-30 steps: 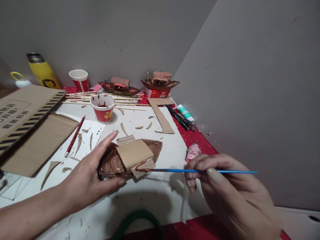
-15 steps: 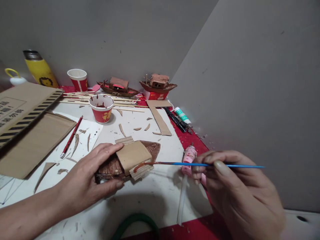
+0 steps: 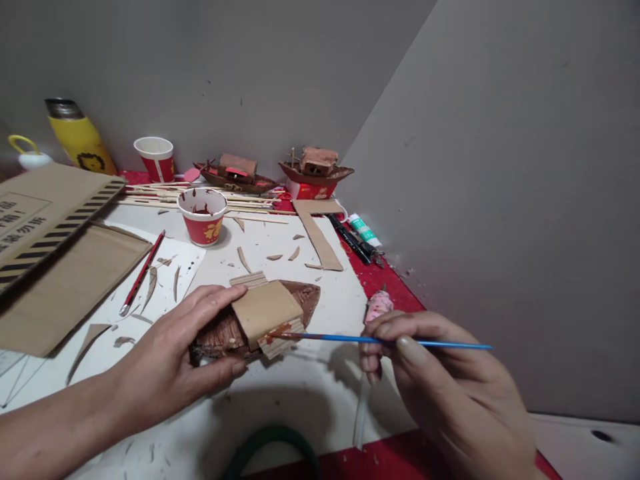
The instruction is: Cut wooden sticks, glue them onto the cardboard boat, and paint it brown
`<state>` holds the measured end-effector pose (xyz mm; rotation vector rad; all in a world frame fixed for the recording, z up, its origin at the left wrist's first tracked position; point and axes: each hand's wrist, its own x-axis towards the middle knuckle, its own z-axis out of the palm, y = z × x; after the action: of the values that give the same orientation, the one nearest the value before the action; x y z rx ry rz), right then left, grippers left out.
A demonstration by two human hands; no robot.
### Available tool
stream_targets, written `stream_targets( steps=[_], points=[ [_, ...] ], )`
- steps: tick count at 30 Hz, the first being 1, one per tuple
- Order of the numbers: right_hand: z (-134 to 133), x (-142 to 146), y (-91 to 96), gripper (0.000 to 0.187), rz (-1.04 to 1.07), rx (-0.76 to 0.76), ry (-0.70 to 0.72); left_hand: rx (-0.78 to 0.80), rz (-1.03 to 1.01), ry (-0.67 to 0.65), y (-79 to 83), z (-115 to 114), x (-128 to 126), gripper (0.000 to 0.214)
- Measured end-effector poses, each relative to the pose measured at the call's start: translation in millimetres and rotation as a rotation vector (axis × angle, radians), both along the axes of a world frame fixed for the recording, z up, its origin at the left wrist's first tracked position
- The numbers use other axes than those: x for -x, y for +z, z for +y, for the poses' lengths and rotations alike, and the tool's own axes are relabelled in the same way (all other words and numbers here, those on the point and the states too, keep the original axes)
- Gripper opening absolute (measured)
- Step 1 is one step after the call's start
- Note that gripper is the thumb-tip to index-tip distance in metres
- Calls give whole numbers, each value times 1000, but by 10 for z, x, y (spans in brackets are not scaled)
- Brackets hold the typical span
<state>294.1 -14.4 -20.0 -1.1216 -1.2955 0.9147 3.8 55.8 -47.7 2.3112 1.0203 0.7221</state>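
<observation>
A small cardboard boat [image 3: 260, 319] lies on the white table top, its hull painted brown and its arched cabin roof bare cardboard. My left hand [image 3: 173, 353] grips the boat's stern end, thumb on the near side and fingers over the far side. My right hand [image 3: 440, 380] pinches a thin blue paintbrush [image 3: 350, 339]. The brush tip, loaded with reddish-brown paint, touches the near lower edge of the cabin roof, where a brown streak shows.
A red paper cup of brown paint [image 3: 203, 216] stands behind the boat. Two finished model boats [image 3: 235, 173], another cup [image 3: 156, 159], a yellow flask [image 3: 80, 140], wooden sticks [image 3: 200, 197], cardboard sheets [image 3: 60, 267], a red pencil [image 3: 141, 273], markers and a glue tube [image 3: 364, 230] lie around. A grey wall rises at right.
My right hand has slid the brush back and forth along the roof's near edge and now sits slightly lower and further left. My left fingers closed over the boat's stern.
</observation>
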Motion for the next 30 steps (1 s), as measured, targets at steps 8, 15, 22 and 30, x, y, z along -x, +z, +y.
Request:
stream_targets(
  steps=[8,15,22,30],
  points=[
    [29,-53,59,7,-6,-1,-176,-13,10,-22,4,5,5,65],
    [24,-34,132,6,-25,-60,-240,-26,23,-21,3,9,12,64],
    [-48,-22,112,7,-103,-92,-205,-4,21,-15,16,7,6,65],
    [-44,-42,117,6,-117,-101,-260,-35,-19,-24,-72,31,29,68]
  ],
)
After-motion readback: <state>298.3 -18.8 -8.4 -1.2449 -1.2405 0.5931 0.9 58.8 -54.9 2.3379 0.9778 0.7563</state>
